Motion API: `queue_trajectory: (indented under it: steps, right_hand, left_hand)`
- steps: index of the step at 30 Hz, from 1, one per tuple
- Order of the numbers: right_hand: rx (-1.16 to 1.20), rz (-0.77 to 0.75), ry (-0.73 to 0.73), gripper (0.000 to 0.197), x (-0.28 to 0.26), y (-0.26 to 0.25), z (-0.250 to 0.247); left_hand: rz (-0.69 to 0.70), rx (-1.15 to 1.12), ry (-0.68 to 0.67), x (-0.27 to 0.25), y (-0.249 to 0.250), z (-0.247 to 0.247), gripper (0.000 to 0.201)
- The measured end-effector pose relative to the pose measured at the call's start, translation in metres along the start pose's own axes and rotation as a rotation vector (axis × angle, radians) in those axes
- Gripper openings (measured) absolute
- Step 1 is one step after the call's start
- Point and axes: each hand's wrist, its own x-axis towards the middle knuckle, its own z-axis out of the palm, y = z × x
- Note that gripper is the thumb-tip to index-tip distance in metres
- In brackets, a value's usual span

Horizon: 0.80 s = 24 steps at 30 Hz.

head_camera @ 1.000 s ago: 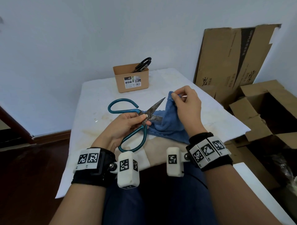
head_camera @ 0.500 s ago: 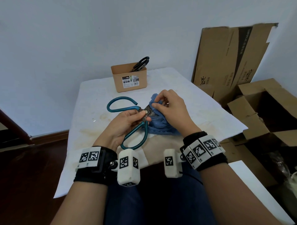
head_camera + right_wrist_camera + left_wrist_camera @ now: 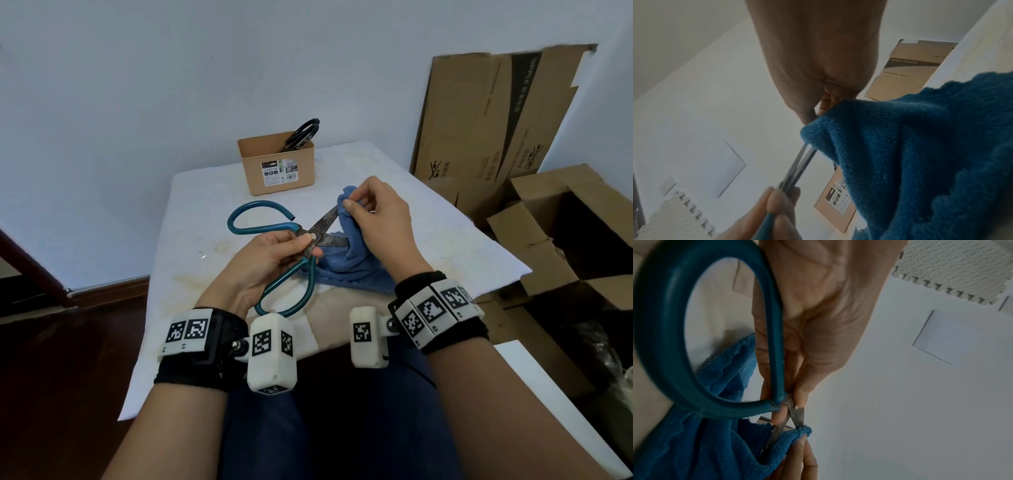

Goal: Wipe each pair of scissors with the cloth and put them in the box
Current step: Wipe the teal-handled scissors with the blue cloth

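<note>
Teal-handled scissors (image 3: 274, 236) are held above the white table (image 3: 205, 212), blades parted, with the left hand (image 3: 260, 263) pinching them at the pivot between thumb and fingertips. The right hand (image 3: 376, 219) pinches a blue cloth (image 3: 352, 263) around the upper blade's tip; the cloth's lower folds rest on the table. Further back stands a tan box (image 3: 277, 171) holding black-handled scissors (image 3: 301, 133). Cardboard cartons (image 3: 493, 116) lean against the wall at right.
</note>
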Motion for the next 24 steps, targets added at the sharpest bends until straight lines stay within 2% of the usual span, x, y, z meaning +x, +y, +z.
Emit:
queue_trajectory:
  steps: [8, 12, 15, 20, 24]
  right_hand:
    - [-0.005, 0.072, 0.055, 0.008, 0.004, 0.010, -0.002]
    - [0.003, 0.175, 0.107, 0.007, 0.004, 0.021, -0.007]
    - [-0.005, 0.198, 0.135, 0.003, 0.006, 0.022, -0.011]
    - [0.044, 0.192, 0.257, 0.015, 0.010, 0.021, -0.017]
    - [-0.007, 0.208, 0.033, 0.025, 0.016, 0.016, -0.005]
  left_hand:
    - [-0.004, 0.016, -0.013, -0.002, -0.003, -0.003, 0.012]
    - [0.031, 0.033, -0.007, 0.000, 0.002, -0.007, 0.010]
    - [0.044, 0.042, 0.049, 0.004, 0.006, -0.011, 0.009]
    - [0.095, 0.024, 0.187, 0.008, 0.007, -0.015, 0.010]
    - [0.158, 0.076, 0.262, 0.015, 0.010, -0.016, 0.015]
